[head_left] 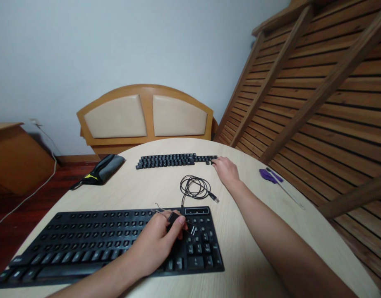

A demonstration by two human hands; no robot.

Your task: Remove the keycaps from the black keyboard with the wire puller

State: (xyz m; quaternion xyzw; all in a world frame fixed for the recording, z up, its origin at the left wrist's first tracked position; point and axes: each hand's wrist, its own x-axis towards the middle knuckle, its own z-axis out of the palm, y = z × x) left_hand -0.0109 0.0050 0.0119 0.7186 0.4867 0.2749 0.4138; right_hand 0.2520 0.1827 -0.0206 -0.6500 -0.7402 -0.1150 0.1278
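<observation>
A black keyboard [94, 236] lies along the near side of the table; its upper rows show bare switches, while keycaps remain on the lower rows and part of the number pad. My left hand [161, 238] is over its right half, closed around a keycap puller [173, 216] with a dark handle and thin wires at both ends. Farther back, loose black keycaps [165, 160] stand in neat rows. At their right end my right hand [226, 169] reaches out, its fingertips pinched on a small dark keycap [212, 162] touching the table.
The keyboard's coiled USB cable [195, 187] lies between the keyboard and the keycap rows. A purple cloth [267, 176] and a thin white stick [288, 192] rest at the right. A dark pouch [108, 167] is at the table's left edge. Wooden slats [302, 111] lean beyond the right edge.
</observation>
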